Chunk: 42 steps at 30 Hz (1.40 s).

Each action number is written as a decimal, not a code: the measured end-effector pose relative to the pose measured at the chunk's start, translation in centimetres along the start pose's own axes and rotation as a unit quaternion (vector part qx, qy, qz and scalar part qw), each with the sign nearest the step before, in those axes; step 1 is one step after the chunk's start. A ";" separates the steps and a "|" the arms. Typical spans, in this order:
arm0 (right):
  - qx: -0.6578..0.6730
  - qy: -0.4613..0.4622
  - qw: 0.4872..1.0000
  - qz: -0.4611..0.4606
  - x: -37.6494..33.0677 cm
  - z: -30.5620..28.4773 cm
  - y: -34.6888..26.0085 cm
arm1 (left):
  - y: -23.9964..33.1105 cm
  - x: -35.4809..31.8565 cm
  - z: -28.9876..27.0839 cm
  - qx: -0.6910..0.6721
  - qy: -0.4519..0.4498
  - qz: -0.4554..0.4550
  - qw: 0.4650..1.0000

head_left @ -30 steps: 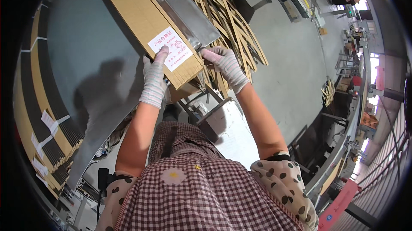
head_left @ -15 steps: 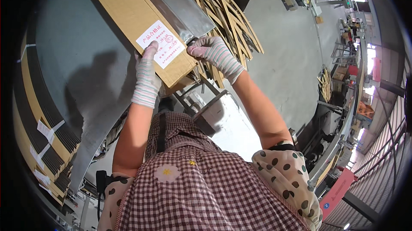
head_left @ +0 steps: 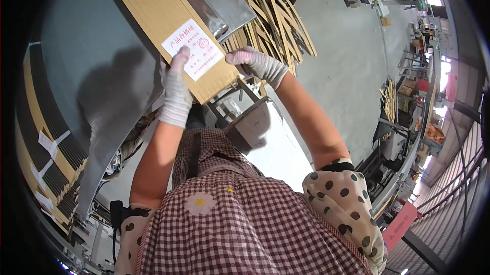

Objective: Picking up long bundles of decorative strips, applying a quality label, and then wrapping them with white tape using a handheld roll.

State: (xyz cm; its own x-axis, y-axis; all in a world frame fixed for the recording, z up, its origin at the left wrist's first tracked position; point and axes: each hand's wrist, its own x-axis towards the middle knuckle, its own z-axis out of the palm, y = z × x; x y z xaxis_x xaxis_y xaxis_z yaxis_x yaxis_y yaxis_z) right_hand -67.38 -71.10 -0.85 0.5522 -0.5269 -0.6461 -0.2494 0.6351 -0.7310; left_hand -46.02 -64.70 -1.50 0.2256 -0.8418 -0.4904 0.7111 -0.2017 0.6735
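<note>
A long bundle of flat brown cardboard-like strips (head_left: 148,7) slants from the far left toward me, its near end showing several layered edges. On that end lies a white label (head_left: 193,50) with red print and a round red stamp. My left hand (head_left: 176,86), in a striped fingerless-style glove, grips the left edge, thumb pressed on the label and fingers partly hidden beneath. At the opposite edge, near the corner, my right hand (head_left: 261,65), in a matching glove, has its thumb on the side and its fingers curled under, mostly out of sight.
A grey metal work surface (head_left: 66,70) lies left, with banded stacks of brown and black strips (head_left: 51,157) beside it. Beyond the bundle is a grey metal sheet (head_left: 229,9). Loose thin strips (head_left: 270,14) pile behind it. A white-topped box (head_left: 275,137) stands below my right arm.
My right hand has shifted from pinching at the bundle's edge to curling its fingers under the near corner. The bundle's end now shows more layered lines. My left hand keeps its grip.
</note>
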 end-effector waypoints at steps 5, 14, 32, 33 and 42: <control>-0.132 -0.115 0.982 0.069 -3.6 -3.1 2.9 | -5.3 -6.2 -0.7 -0.051 0.010 -0.052 0.997; -0.172 -0.183 0.958 0.141 -5.4 -4.2 4.0 | -7.3 -9.9 -0.6 -0.036 0.051 -0.077 0.995; -0.156 0.120 0.963 -0.187 -12.6 2.6 0.5 | -1.6 -9.3 -2.4 0.415 0.141 0.286 0.852; -0.176 0.132 0.948 -0.231 -13.6 4.2 -0.6 | 0.2 -11.0 -0.5 0.396 0.073 0.277 0.873; -0.460 0.118 0.762 -0.440 -14.1 8.4 -2.4 | 1.2 -13.5 3.9 0.400 -0.120 0.430 0.801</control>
State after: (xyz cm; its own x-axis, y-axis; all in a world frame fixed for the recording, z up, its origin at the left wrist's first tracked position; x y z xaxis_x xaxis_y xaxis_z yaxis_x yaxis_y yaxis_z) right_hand -67.93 -60.47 11.89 0.6959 -0.6763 0.2415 -0.3771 -0.6303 -0.6786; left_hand -50.82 -55.53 8.08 0.2007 -0.8943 0.3999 -0.3139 0.3280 0.8910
